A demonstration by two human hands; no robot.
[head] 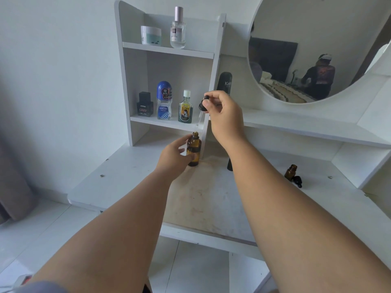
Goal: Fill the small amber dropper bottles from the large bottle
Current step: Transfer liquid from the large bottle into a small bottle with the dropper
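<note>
- Right hand (222, 112) pinches the black dropper (202, 107) at its bulb, with the glass tube hanging just above the open neck of the large amber bottle (193, 150).
- Left hand (173, 159) wraps that bottle, which stands upright on the white table (127, 170) (tight against the shelf unit (135, 132)).
- Over to the right, a small amber bottle (290, 171) stands uncapped, with its dropper cap (298, 181) lying just beside it.

Tall black bottle (225, 81) mostly behind the right hand (224, 115) and forearm, its label only partly legible.

amber bottle (193, 149), black dropper cap (202, 104), white shelf (169, 52)
</note>
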